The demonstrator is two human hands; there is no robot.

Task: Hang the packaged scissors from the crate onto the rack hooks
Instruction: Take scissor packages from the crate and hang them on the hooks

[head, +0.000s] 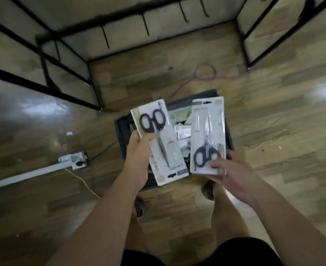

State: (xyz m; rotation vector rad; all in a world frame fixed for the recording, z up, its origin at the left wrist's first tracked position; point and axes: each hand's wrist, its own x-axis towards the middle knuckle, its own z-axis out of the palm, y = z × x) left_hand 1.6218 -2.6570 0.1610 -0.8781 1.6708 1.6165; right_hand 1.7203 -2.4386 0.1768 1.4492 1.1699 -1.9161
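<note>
Wood-look floor [273, 121]; black rack [93, 29] beyond the hands.
Left hand [139, 156] grips left pack [158, 141], blades toward wrist; right hand [233, 173] pinches right pack [208, 135], blades away.

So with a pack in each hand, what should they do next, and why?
Probably lift the right pack, held by the right hand, toward a bare rack hook: its hang slot already points that way. The left pack in the left hand is upside down, slot toward the person, and would need turning first.
</note>
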